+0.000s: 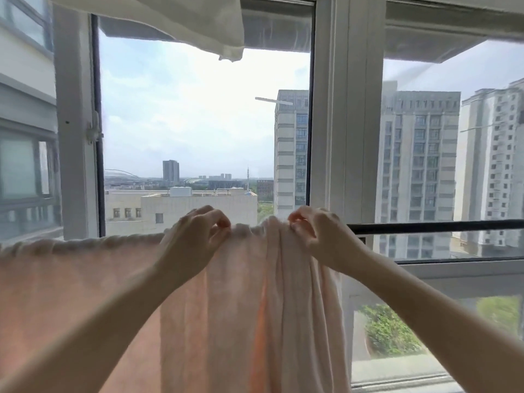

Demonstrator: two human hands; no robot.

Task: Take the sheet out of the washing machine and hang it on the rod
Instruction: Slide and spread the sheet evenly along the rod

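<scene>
Here each hand, left hand (195, 236) and right hand (317, 234), pinches the sheet (226, 293) draped over the rod (425, 226).

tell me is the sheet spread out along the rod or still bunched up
Partly spread. The sheet lies flat left of the left hand, but hangs in bunched folds by the right hand; the rod beyond is bare.

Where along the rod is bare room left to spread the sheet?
Bare rod runs from the right hand to the frame's right edge. Leftward is crowded: the sheet bunches between both hands and covers everything past the left hand.
</scene>
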